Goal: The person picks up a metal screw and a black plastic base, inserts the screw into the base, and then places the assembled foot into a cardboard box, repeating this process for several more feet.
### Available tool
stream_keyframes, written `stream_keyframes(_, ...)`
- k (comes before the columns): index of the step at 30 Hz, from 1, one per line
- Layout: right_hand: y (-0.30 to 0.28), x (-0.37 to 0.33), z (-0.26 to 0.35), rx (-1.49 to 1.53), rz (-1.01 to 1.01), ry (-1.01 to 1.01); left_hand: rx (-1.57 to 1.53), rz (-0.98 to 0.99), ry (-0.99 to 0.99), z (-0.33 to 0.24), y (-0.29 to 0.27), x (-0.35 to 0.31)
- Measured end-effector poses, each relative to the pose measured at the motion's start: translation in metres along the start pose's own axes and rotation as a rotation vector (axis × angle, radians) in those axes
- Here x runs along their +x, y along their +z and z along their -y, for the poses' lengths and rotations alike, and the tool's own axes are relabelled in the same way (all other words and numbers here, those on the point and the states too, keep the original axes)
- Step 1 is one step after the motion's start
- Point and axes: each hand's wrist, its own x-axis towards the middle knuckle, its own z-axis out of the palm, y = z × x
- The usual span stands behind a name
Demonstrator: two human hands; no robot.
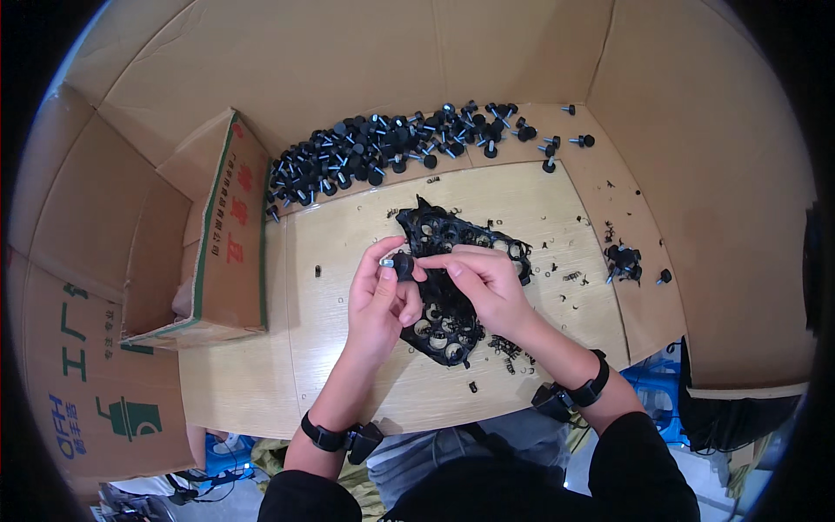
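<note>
My left hand (376, 304) pinches a black-headed bolt (403, 265) between thumb and fingers, its bright metal shank pointing left. The stretched index finger of my right hand (489, 287) touches the right side of the black head; its thumb stands apart and the other fingers are curled. Beneath both hands lies a crumpled black plastic sheet (441, 341) full of round holes, partly covered by them. Small black scraps (507, 350) lie by its lower right edge.
A heap of similar black-headed bolts (352, 157) lies along the back cardboard wall (348, 61). An open cardboard box (239, 235) stands at the left. Several loose bolts (550, 163) and a black clump of scraps (624, 263) lie at the right of the wooden table (296, 365).
</note>
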Motion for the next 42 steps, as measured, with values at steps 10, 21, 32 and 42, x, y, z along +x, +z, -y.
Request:
stream_keyframes(10, 0.012, -0.007, -0.018, 0.233, -0.145, 0.088, -0.19, 0.053, -0.044, 0.001, -0.001, 0.003)
stream_keyframes(21, 0.009, -0.003, -0.009, 0.052, -0.064, 0.105, -0.132, 0.068, -0.088, 0.005, -0.004, 0.003)
stream_keyframes(32, 0.017, -0.004, -0.018, 0.362, -0.088, 0.218, -0.145, 0.067, -0.179, 0.006, -0.004, 0.001)
stream_keyframes(42, 0.013, -0.002, -0.026, 0.241, -0.165, 0.207, -0.237, -0.025, -0.242, 0.008, -0.008, 0.004)
